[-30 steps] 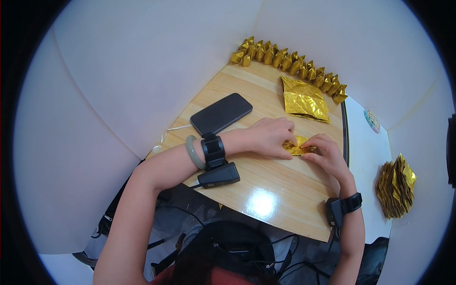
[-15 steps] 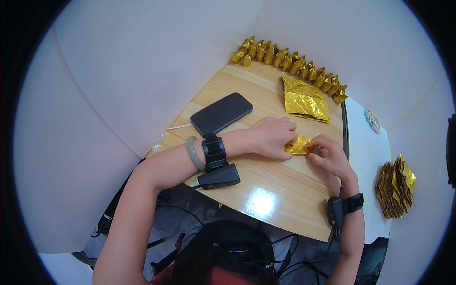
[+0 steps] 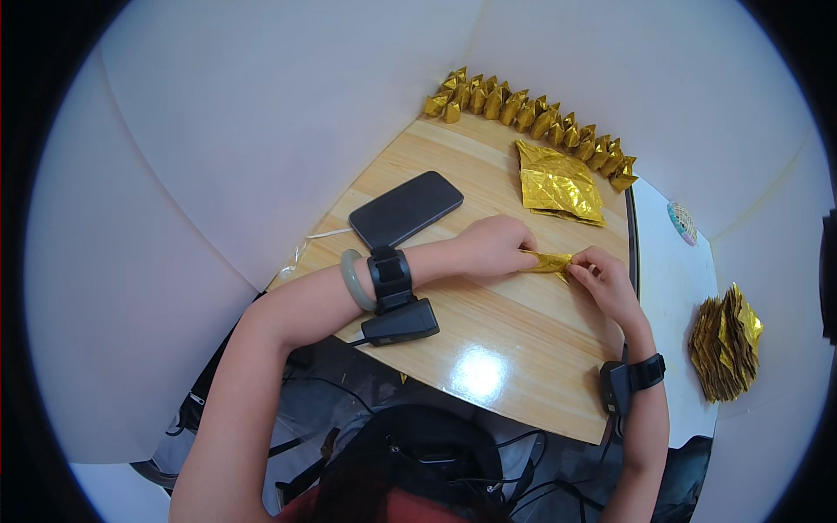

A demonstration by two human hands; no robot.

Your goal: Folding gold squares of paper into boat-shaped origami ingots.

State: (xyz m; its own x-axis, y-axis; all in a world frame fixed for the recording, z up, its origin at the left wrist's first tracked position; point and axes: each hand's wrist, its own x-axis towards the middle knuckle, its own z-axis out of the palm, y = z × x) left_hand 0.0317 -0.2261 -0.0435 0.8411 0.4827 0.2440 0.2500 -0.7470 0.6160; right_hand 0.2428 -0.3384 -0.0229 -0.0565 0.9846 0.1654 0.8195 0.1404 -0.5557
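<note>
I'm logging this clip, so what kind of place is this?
Probably a small paper-folding workstation: a wooden desk boxed in by white panels, a row of folded gold foil pieces, and flat gold foil sheets.

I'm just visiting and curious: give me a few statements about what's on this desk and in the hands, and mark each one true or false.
1. Both hands hold one folded gold foil piece. True: the left hand and right hand pinch its two ends.
2. The dark phone lies screen up on the wooden table. True.
3. The row of folded gold shapes sits at the table's near edge. False: it lines the far edge.
4. The stack of flat gold sheets is under the phone. False: it lies apart, to the phone's right.
5. Both wrists carry a black strap. True.
</note>
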